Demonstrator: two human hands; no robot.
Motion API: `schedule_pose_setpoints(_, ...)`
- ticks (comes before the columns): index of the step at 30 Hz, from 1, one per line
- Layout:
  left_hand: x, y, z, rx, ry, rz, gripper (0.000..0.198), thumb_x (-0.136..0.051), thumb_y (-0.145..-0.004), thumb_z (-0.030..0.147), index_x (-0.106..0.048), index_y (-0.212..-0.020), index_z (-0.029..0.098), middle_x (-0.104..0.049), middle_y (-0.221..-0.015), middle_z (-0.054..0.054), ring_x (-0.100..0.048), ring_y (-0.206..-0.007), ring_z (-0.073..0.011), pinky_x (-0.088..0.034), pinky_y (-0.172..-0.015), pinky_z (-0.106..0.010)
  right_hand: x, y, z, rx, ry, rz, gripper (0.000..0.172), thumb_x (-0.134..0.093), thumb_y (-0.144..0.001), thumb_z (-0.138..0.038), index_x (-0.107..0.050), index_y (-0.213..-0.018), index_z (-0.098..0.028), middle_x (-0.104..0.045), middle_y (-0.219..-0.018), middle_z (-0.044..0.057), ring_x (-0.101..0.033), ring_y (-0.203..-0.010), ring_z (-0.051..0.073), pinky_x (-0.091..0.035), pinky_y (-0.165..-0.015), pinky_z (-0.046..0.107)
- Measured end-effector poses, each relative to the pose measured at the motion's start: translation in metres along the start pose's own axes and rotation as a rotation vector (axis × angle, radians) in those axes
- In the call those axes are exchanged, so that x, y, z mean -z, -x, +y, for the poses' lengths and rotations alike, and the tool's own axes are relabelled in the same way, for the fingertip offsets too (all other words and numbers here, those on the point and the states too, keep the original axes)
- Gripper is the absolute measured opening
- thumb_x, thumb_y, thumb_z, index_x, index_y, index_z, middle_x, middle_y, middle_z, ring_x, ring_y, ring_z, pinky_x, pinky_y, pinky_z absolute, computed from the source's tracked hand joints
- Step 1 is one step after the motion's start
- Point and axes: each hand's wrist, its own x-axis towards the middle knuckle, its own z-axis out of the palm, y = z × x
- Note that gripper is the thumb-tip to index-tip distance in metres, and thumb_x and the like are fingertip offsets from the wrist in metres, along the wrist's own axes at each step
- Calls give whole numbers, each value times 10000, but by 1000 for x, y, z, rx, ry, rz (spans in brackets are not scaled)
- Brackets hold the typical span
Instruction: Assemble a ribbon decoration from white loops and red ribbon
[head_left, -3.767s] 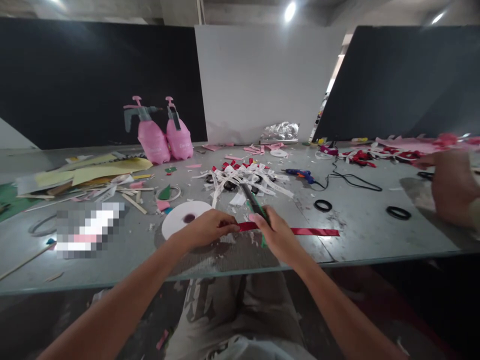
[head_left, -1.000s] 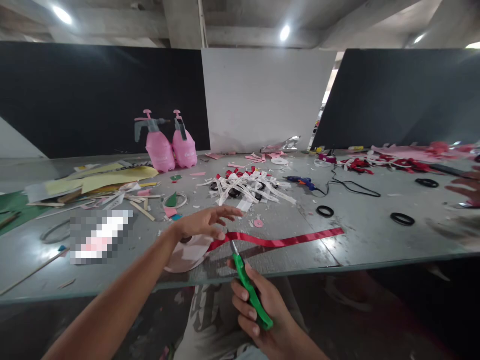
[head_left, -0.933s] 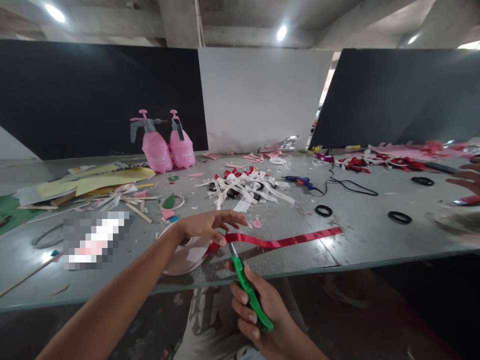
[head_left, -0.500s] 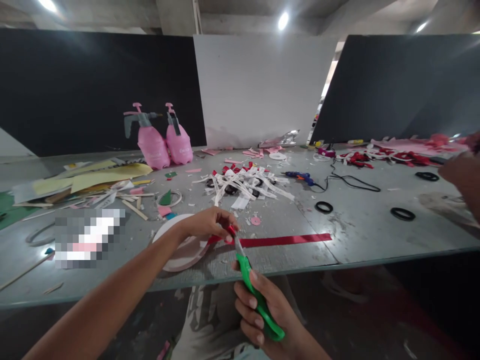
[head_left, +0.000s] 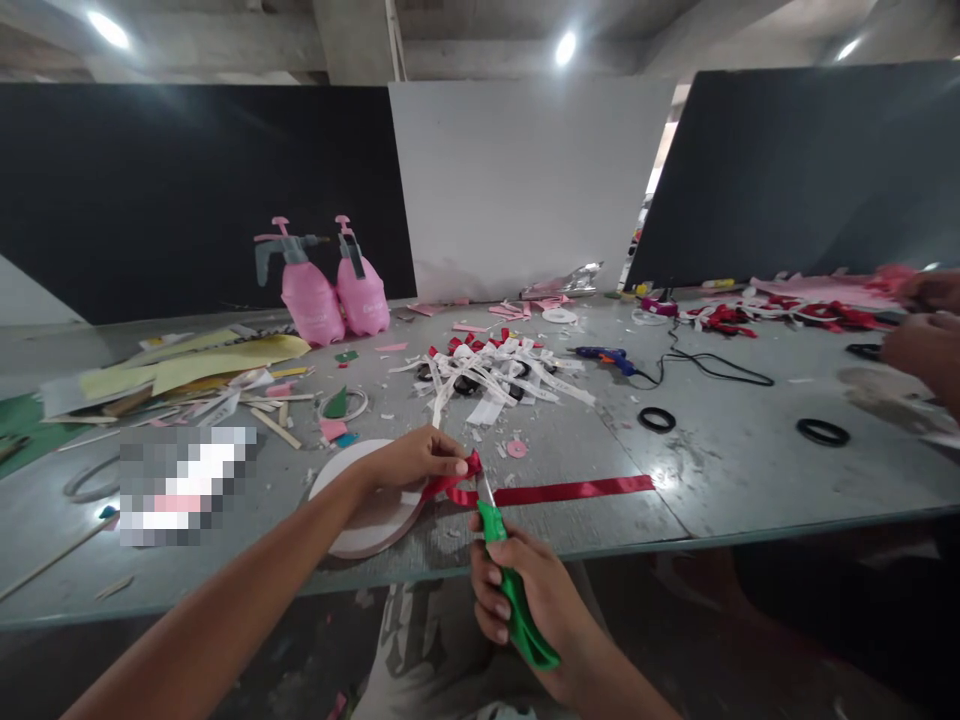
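We pinch a shiny red fabric ribbon (head_left: 577, 491) in our left hand (head_left: 420, 456), just beside a round white spool (head_left: 391, 512) on the grey tabletop (head_left: 724, 425). Our right hand (head_left: 544, 580) clasps a green-handled, metal-bladed cutting tool (head_left: 529, 632).

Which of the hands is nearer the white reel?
Left: the left hand is at the white reel's far right edge; the right hand, gripping the green-handled tool, is farther right.
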Motion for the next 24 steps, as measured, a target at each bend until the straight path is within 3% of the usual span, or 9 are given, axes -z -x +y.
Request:
schedule_pose_setpoints(3, -1, 0, -2, 17, -39, -19, 400, -675, -758, 510, -684, -702, 115, -516, -569, 19, -369, -535, -75, -265, -515, -215, 0, -3, 2, -8, 32, -20, 286, -684, -673, -266, -519, -894, -193, -403, -517, -101, -314, -369, 50, -285, -334, 185)
schedule_pose_setpoints(7, -4, -3, -8, 29, -25, -18, 405, -710, -722, 512, -700, -724, 107, -544, -593, -2, -396, -563, -90, -285, -528, -219, -4, -10, -3, -48, 96, 43, 296, -650, -614, -238, -489, -860, -206, -433, -513, -98, -336, -368, 55, -258, -319, 176)
schedule_pose_setpoints(13, -8, -1, -8, -30, -36, 12, 389, -688, -742, 504, -701, -703, 117, -534, -603, 1, -430, -613, -109, -322, -582, -230, 0, -3, -8, -117, 215, 109, 279, -609, -603, -241, -451, -832, -231, -374, -466, -129, -244, -331, 38, -156, -300, 157)
schedule_pose_setpoints(19, -12, 0, -6, -16, -50, 15, 381, -700, -730, 504, -732, -738, 124, -598, -635, -14, -469, -617, -117, -349, -582, -229, 10, 12, -7, -159, 240, 108, 269, -607, -627, -249, -452, -846, -233, -371, -467, -129, -233, -326, 38, -141, -303, 159)
schedule_pose_setpoints(24, -14, 0, -5, -20, -76, 3, 388, -700, -729, 507, -726, -707, 121, -558, -593, -6, -438, -593, -110, -327, -555, -226, 2, 3, -10, -135, 246, 106, 265, -602, -634, -237, -457, -856, -228, -364, -474, -130, -242, -336, 34, -135, -322, 155)
